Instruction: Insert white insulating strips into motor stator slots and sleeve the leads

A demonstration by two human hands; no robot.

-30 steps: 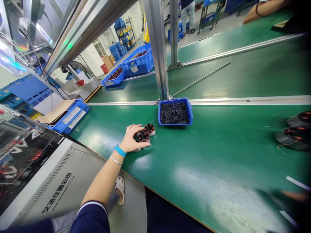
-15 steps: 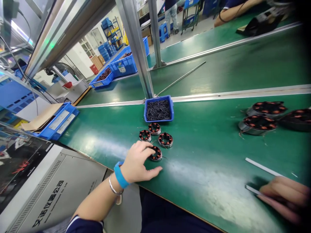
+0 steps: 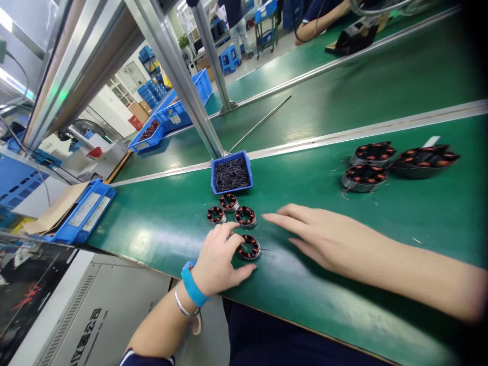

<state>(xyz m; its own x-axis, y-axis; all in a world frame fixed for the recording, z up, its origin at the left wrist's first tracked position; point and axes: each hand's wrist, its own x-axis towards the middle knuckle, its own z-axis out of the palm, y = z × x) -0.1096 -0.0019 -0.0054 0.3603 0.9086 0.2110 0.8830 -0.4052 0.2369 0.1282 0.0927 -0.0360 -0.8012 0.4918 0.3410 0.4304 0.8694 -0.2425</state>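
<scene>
On my feed, a bright light tube (image 3: pixel 15 84) runs through the upper left of the frame, near a thick metal beam (image 3: pixel 82 56) that slants across that corner. I see a broad metal post (image 3: pixel 177 76) at upper centre and a thinner post (image 3: pixel 211 56) just right of it. Beyond them are a white wall (image 3: pixel 110 116), a blue stool (image 3: pixel 229 59) and a wheeled trolley (image 3: pixel 266 25) on a grey floor (image 3: pixel 246 63). A green worktop (image 3: pixel 141 218) fills most of my view, its surface glossy with reflected light. At lower left I have a pale grey cabinet (image 3: pixel 102 284) with dark lettering.
</scene>
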